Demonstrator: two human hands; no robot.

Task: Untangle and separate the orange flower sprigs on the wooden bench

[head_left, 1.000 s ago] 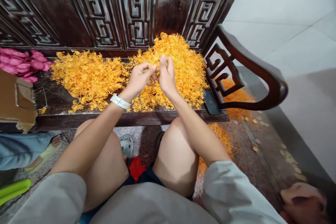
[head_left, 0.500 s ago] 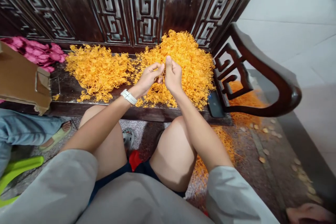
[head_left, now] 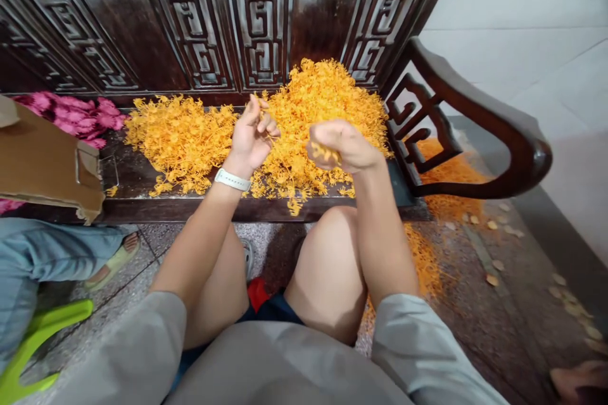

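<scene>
My left hand (head_left: pixel 253 136), with a white watch band (head_left: pixel 232 180) on its wrist, is raised over the bench. Its fingers are curled, and a bit of orange plastic flower (head_left: pixel 262 101) shows between them. To its right, my right hand (head_left: pixel 349 145) is closed in a fist, slightly blurred, around orange plastic flower pieces (head_left: pixel 325 153). Below and behind both hands lies a tall heap of orange plastic flowers (head_left: pixel 327 92). A second, lower orange heap (head_left: pixel 178 139) sits to the left. One loose orange piece (head_left: pixel 295 204) shows at the bench's front edge.
The dark carved wooden bench (head_left: pixel 228 209) has a curved armrest (head_left: pixel 503 133) at right. A cardboard box (head_left: pixel 42 164) and pink flowers (head_left: pixel 71 115) are at left. Nearby are a person's jeans-clad leg (head_left: pixel 61 250) and a green stool (head_left: pixel 45 335). Orange scraps (head_left: pixel 422 262) litter the floor.
My hands were together over the large heap; now they are apart, the right one moved right and turned into a fist. The loose orange piece has appeared at the bench's front edge.
</scene>
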